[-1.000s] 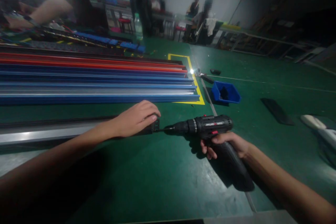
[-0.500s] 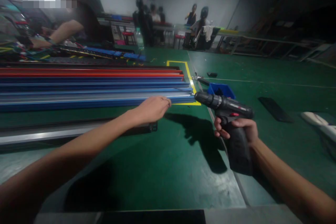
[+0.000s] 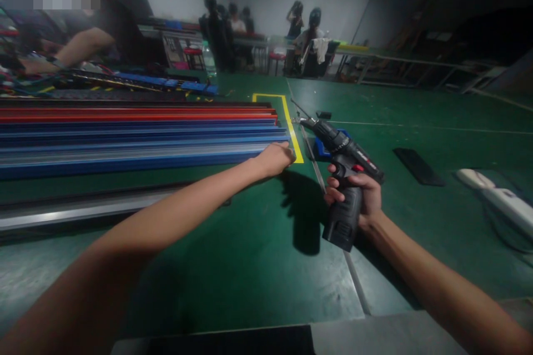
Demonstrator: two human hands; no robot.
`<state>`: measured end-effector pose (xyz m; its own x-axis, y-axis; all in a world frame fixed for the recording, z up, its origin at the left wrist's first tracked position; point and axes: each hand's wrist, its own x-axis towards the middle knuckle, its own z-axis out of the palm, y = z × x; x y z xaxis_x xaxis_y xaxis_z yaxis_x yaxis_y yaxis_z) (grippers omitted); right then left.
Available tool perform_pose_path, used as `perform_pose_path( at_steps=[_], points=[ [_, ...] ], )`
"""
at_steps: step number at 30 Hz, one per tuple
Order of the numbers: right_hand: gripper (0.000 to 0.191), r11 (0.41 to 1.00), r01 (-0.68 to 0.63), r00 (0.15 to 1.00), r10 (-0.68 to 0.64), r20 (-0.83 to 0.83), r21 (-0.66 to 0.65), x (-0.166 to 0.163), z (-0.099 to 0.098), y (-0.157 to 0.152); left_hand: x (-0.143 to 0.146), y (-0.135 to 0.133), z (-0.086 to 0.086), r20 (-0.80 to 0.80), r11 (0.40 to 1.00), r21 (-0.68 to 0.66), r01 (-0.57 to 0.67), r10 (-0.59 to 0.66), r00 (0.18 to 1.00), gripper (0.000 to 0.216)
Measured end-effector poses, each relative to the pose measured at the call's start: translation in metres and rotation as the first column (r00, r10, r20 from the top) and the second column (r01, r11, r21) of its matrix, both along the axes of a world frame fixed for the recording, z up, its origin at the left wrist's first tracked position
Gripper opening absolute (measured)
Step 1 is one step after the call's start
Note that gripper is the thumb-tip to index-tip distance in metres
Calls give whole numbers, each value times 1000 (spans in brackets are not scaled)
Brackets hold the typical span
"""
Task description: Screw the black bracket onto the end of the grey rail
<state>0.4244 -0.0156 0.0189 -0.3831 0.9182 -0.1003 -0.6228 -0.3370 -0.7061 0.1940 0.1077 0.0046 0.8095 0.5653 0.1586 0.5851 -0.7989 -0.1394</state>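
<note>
The right hand (image 3: 367, 193) grips a black drill (image 3: 348, 151); the left hand (image 3: 275, 159) is by the right ends of blue bars (image 3: 125, 147); I cannot tell if it holds anything.

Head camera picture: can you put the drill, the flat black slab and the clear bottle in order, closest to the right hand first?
1. Drill: closest, right inside the right hand's grip.
2. Flat black slab: next, lying out to the right.
3. Clear bottle: farthest, away to the left, beyond the red and blue bars.
</note>
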Motion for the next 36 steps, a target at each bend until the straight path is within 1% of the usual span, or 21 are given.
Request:
perform_pose_path(
  at_steps=[7,13,16,20,23,25,28,32,36],
  points=[
    [32,999,6,999,-8,-33,-35,0,-3,2,-3,-6,0,-32,997,72,-11,13,999,22],
    [32,998,48,999,-49,-23,-52,-2,-1,1,0,-16,1,-42,997,79,-26,29,999,22],
    [31,997,61,998,-62,-7,-46,-3,-1,1,0,-22,3,-26,996,55,-76,78,997,25],
    [31,998,55,998,-54,16,-35,-4,-2,1,0,-25,4,15,983,-12,-181,181,983,27],
    [31,999,27,999,-26,27,-34,-5,-4,0,-2,-22,6,42,976,-76,-205,208,977,28],
    [32,1000,4,999,-3,37,-29,-6,-4,0,-8,-21,8,68,976,-116,-183,191,979,31],
    [31,1000,-20,998,21,62,-16,-6,-4,-2,-24,-23,10,130,976,-161,-147,168,977,33],
    [28,999,-46,994,46,97,-11,-8,-5,-4,-51,-32,12,202,963,-237,-127,176,963,25],
    [29,996,-89,991,88,105,4,-11,-8,-5,-73,-47,19,340,948,-301,-103,208,917,25]
  ],
)
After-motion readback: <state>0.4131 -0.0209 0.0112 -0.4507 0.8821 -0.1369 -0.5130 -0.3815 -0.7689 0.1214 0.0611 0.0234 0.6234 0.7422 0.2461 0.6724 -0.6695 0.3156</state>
